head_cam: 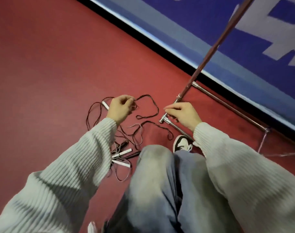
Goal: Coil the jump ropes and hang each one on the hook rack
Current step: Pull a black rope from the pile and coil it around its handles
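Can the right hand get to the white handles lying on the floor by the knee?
Probably yes, but not straight away. The right hand is over the shiny metal rack base, and the bent knee in grey-blue jeans sits between it and the white jump-rope handles. The left hand, gripping a thin dark rope, is nearer.

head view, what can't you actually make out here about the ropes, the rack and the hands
- Rack top and hooks: the rack pole runs off the top edge of the head view.
- Rope count: the tangled jump ropes cross each other and pass under the left sleeve.
- Right hand: its palm faces away, so whether it grips the rack's base bar is hidden.
- Left hand: it holds a white handle, partly covered by fingers.
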